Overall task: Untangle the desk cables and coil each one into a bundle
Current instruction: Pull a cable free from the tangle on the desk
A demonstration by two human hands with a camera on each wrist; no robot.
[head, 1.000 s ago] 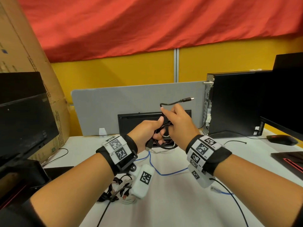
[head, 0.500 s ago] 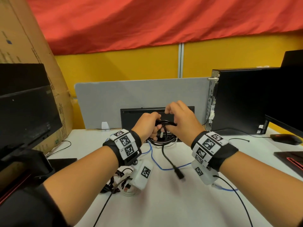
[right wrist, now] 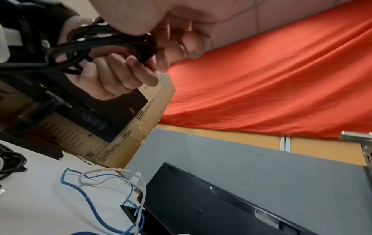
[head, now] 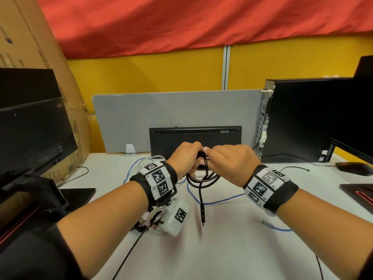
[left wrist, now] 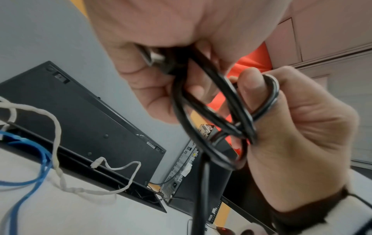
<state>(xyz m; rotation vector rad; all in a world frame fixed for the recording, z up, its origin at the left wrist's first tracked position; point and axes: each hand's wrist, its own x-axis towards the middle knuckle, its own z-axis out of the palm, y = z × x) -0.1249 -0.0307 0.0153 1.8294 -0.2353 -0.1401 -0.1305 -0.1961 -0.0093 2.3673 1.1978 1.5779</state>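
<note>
A black cable (head: 202, 176) is wound into a small coil held above the white desk (head: 232, 249). My left hand (head: 191, 158) grips the coil in a fist, and the left wrist view shows the loops (left wrist: 211, 111) running through it. My right hand (head: 212, 155) pinches the top of the same coil, with one loop around its thumb (left wrist: 259, 95). The cable's free end with its plug (head: 202, 214) hangs straight down, just above the desk. A blue cable (head: 220, 202) and a white cable (right wrist: 138, 179) lie loose on the desk beneath.
A tangle of other cables (head: 149, 222) lies under my left wrist. A black keyboard (head: 194, 136) leans on the grey divider (head: 171, 110). There is a PC tower (head: 302, 118) and mouse (head: 353, 168) on the right, and a monitor (head: 30, 128) and cardboard box (head: 40, 47) on the left.
The black cable's plug end, raised above my hands a second ago, has dropped and now hangs straight down. Both hands have lowered and closed together on the coil.
</note>
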